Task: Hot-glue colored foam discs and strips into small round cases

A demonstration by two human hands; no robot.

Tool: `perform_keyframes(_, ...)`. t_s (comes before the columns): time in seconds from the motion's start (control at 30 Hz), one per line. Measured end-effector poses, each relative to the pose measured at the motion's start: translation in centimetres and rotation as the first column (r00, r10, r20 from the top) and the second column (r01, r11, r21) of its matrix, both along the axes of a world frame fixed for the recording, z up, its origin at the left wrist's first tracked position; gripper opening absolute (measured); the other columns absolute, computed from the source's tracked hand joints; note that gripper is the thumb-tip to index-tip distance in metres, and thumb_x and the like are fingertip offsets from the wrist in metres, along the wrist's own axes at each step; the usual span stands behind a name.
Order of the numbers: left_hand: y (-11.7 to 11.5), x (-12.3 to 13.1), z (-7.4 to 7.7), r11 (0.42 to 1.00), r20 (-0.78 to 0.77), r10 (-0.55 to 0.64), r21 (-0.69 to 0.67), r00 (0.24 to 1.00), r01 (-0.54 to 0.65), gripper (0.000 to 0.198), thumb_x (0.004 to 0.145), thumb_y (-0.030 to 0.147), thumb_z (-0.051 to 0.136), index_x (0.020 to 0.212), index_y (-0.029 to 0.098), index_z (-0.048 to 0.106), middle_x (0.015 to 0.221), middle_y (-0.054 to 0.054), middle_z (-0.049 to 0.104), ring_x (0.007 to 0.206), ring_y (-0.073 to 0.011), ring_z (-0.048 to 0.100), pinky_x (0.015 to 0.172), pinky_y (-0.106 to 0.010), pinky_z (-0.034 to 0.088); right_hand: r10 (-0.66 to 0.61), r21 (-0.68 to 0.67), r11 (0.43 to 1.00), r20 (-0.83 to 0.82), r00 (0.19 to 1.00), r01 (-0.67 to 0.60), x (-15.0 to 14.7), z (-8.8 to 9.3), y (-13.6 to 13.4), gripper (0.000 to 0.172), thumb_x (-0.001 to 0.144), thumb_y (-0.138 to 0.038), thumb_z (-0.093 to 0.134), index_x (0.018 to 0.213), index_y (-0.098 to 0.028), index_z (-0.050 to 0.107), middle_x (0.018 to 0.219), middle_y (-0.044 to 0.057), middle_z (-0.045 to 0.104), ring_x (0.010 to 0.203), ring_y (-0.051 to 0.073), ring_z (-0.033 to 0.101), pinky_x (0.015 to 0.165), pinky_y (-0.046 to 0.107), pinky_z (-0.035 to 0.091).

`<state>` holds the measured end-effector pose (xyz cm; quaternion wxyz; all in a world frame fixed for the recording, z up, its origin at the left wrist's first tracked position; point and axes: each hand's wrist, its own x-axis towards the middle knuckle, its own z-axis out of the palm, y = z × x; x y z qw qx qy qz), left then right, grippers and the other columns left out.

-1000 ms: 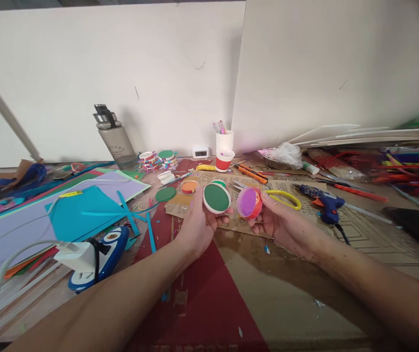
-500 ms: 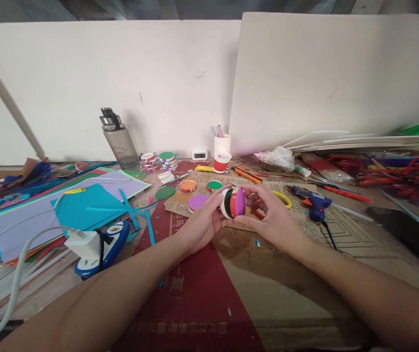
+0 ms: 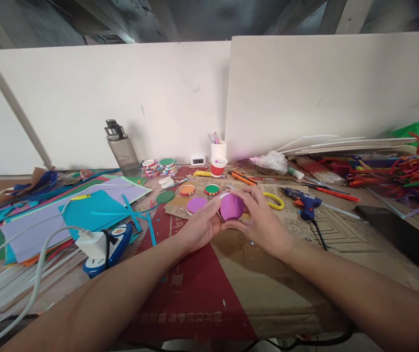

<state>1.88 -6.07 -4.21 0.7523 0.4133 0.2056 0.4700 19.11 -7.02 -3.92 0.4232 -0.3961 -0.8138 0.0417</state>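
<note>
Between my two hands is a small paper-cup drum (image 3: 232,207), its round purple face turned toward me and a white rim showing at its left. My left hand (image 3: 202,226) grips it from the left side. The fingers and thumb of my right hand (image 3: 262,220) close round its right edge. Just left of it on the table lies another purple-topped disc (image 3: 197,205). Behind sit an orange-topped disc (image 3: 186,190) and a green-topped one (image 3: 211,189), with a flat green circle (image 3: 165,197) to their left. Yellow-handled scissors (image 3: 274,201) lie past my right hand.
A blue glue gun (image 3: 306,204) and a black phone (image 3: 400,234) lie right. Coloured paper (image 3: 94,208) and a blue-white power strip (image 3: 121,244) with a white cable are left. A water bottle (image 3: 123,154) and red-white paper cup (image 3: 218,168) stand behind.
The drum has turned in my hands: its striped side faced me before, now its purple face does. My view has tilted up slightly and shifted a little to the right.
</note>
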Motion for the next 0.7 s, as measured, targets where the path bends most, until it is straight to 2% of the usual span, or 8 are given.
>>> perform_keyframes(0.1, -0.5, 0.1, 0.4, 0.995, -0.073, 0.074, 0.072, 0.995, -0.068, 0.040, 0.076, 0.023, 0.078, 0.114, 0.018, 0.068, 0.110, -0.008, 0.070, 0.097, -0.0184, 0.065, 0.082, -0.027, 0.052, -0.007, 0.051, 0.999, 0.054, 0.999, 0.004, -0.2, -0.1, -0.2, 0.058, 0.082, -0.026, 0.071, 0.135, -0.026, 0.047, 0.121, 0.014, 0.048, 0.118, 0.033, 0.052, 0.101, 0.054, 0.046)
perform_keyframes(0.17, -0.7, 0.2, 0.6, 0.989, -0.096, 0.126, 0.090, 0.987, -0.118, 0.039, 0.072, 0.017, 0.080, 0.108, 0.017, 0.069, 0.104, -0.006, 0.070, 0.091, -0.0155, 0.065, 0.083, -0.025, 0.051, 0.020, 0.044, 0.999, 0.027, 0.999, -0.021, -0.3, 0.1, -0.4, 0.055, 0.083, -0.031, 0.071, 0.132, -0.027, 0.048, 0.121, 0.014, 0.048, 0.118, 0.032, 0.051, 0.101, 0.053, 0.045)
perform_keyframes(0.23, -0.9, 0.2, 0.9, 0.987, -0.076, 0.141, 0.092, 0.987, -0.134, 0.032, 0.072, 0.017, 0.080, 0.103, 0.016, 0.070, 0.102, -0.006, 0.070, 0.088, -0.0144, 0.064, 0.083, -0.025, 0.050, 0.038, 0.017, 0.999, -0.058, 0.998, -0.037, -0.2, 0.4, -0.4, 0.052, 0.084, -0.036, 0.070, 0.131, -0.026, 0.048, 0.121, 0.013, 0.049, 0.115, 0.030, 0.052, 0.097, 0.049, 0.048)
perform_keyframes(0.33, -1.0, 0.1, 1.2, 0.986, -0.037, 0.133, 0.110, 0.990, -0.128, 0.030, 0.073, 0.019, 0.080, 0.101, 0.017, 0.069, 0.103, -0.006, 0.070, 0.091, -0.0159, 0.064, 0.083, -0.027, 0.051, 0.017, -0.056, 0.998, -0.184, 0.983, -0.027, 0.1, 0.8, -0.2, 0.042, 0.089, -0.039, 0.061, 0.127, -0.024, 0.050, 0.115, 0.012, 0.052, 0.095, 0.024, 0.055, 0.082, 0.041, 0.051)
perform_keyframes(0.43, -0.7, -0.1, 1.2, 0.980, -0.062, 0.153, 0.136, 0.986, -0.144, 0.031, 0.073, 0.022, 0.080, 0.101, 0.017, 0.068, 0.103, -0.006, 0.070, 0.092, -0.0166, 0.064, 0.080, -0.028, 0.051, 0.041, -0.102, 0.993, -0.150, 0.988, -0.057, 0.3, 1.0, 0.1, 0.027, 0.092, -0.039, 0.058, 0.113, -0.022, 0.058, 0.100, 0.008, 0.057, 0.081, 0.020, 0.053, 0.075, 0.037, 0.047)
perform_keyframes(0.53, -0.1, -0.4, 0.7, 0.963, -0.145, 0.230, 0.173, 0.962, -0.204, 0.032, 0.070, 0.025, 0.082, 0.096, 0.016, 0.067, 0.095, -0.004, 0.070, 0.084, -0.0141, 0.063, 0.076, -0.025, 0.049, 0.066, -0.141, 0.987, -0.110, 0.992, -0.082, 0.3, 0.9, 0.4, 0.019, 0.091, -0.039, 0.059, 0.097, -0.021, 0.063, 0.083, 0.004, 0.060, 0.075, 0.019, 0.052, 0.070, 0.033, 0.043)
perform_keyframes(0.6, 0.4, -0.6, 0.4, 0.953, -0.202, 0.265, 0.203, 0.943, -0.224, 0.036, 0.066, 0.028, 0.085, 0.094, 0.015, 0.066, 0.090, -0.004, 0.070, 0.080, -0.0134, 0.062, 0.072, -0.024, 0.049, 0.064, -0.159, 0.984, -0.137, 0.989, -0.085, 0.3, 0.7, 0.4, 0.018, 0.091, -0.038, 0.061, 0.094, -0.020, 0.065, 0.079, 0.002, 0.061, 0.072, 0.017, 0.051, 0.066, 0.031, 0.040)
perform_keyframes(0.7, 0.9, -0.8, 0.1, 0.954, -0.255, 0.255, 0.226, 0.933, -0.199, 0.040, 0.063, 0.031, 0.086, 0.093, 0.014, 0.066, 0.087, -0.003, 0.070, 0.077, -0.0141, 0.062, 0.068, -0.025, 0.050, 0.059, -0.178, 0.980, -0.166, 0.984, -0.089, 0.5, 0.5, 0.5, 0.018, 0.090, -0.036, 0.062, 0.096, -0.019, 0.067, 0.081, 0.002, 0.062, 0.072, 0.017, 0.051, 0.066, 0.030, 0.040)
